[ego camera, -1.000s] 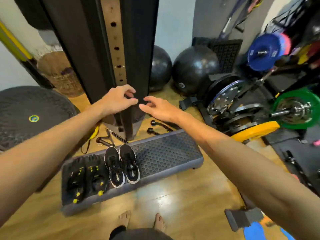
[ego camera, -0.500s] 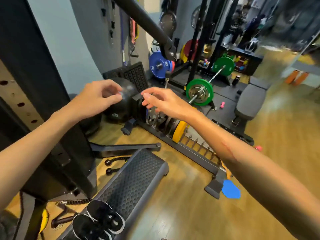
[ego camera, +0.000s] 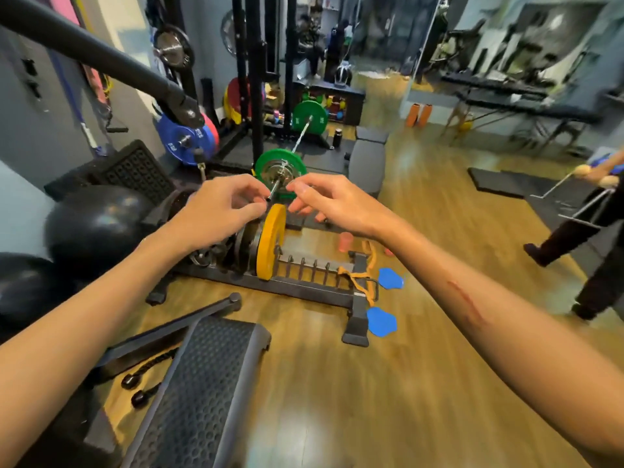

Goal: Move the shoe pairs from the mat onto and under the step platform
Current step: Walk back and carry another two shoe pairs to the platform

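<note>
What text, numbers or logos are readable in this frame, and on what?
None can be quoted with confidence.
Blue weight plate: white markings on its face, too blurred to read.
Far green plate: pale marks, too small to read.
Yellow plate: seen edge-on, no print visible.
Step platform: only a dimpled texture, no label in view.
No shoes or other printed items appear in this frame.

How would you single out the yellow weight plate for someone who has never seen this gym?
Start at the low black plate rack on the wooden floor, past the step platform. The yellow weight plate stands upright on edge in it, the only yellow disc among dark metal plates.
</note>
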Motion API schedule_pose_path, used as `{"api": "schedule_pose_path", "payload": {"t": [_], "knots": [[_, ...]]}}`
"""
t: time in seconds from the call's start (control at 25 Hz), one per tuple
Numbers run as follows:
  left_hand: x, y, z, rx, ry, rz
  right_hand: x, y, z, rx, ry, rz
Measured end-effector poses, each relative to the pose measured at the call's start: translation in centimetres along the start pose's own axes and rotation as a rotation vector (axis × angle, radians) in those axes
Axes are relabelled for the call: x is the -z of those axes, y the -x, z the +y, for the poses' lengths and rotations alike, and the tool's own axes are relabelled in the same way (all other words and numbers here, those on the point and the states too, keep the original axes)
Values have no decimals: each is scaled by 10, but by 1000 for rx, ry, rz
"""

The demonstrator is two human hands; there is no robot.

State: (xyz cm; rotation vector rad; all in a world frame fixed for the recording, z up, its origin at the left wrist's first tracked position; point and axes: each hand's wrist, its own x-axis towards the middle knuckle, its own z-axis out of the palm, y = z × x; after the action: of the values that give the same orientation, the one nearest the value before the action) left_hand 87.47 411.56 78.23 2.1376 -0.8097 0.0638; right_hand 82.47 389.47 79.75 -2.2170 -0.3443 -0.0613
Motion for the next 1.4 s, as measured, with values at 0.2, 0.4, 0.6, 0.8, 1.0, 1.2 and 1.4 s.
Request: {"api": "schedule_pose_path", "payload": {"t": [0.2,0.4,0.6,0.8,1.0,1.2,1.4], "knots": [[-58,-43,45,-130,37,-148,51,51,26,-58,34,139],[-125,-80,106,-262,49,-291,109,115,63,-156,25,266],[-207,-116,176,-347,89,-414,176,189,106,-321,17,387],[-304,-149,249,-430,164,-537,236,270,149,-460,48,523],[-414,-163,327,-510,279,-706,291,368,186,-617,94,676],[-509,-182,385,-627,304,-816,339,441,222,-722,137,850],[-614,-239,425,-631,318,-857,398,483,283,-847,216,965]]}}
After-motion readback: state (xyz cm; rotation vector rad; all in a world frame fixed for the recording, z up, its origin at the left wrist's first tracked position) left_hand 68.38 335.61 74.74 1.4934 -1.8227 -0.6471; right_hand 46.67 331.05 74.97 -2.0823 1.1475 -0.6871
